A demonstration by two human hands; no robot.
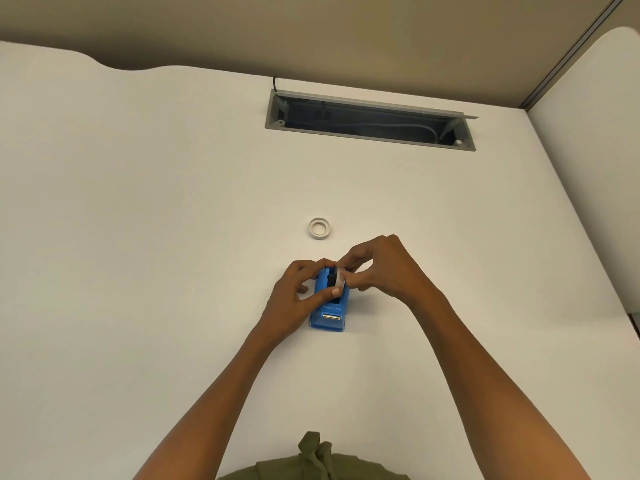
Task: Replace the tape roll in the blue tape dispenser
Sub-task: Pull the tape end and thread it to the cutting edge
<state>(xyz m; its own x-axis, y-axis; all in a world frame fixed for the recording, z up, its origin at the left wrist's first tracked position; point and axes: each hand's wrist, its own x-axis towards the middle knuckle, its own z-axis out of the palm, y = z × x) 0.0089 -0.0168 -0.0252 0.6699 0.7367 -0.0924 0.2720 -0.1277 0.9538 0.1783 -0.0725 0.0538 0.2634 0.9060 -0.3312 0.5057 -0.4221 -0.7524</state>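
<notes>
The blue tape dispenser (329, 315) stands on the white desk (156, 220) with its metal cutter facing me. My left hand (299, 297) grips its left side, thumb across the top. My right hand (381, 268) pinches a white tape roll (341, 277) that sits upright in the dispenser's slot, on a black hub. A second white tape roll (319, 229) lies flat on the desk a short way beyond the dispenser, touched by neither hand.
An open grey cable tray (370, 121) is sunk into the desk at the back, with cables inside. A beige partition rises behind the desk, and a white side panel (595, 150) stands on the right. My green garment (313, 462) shows at the bottom edge.
</notes>
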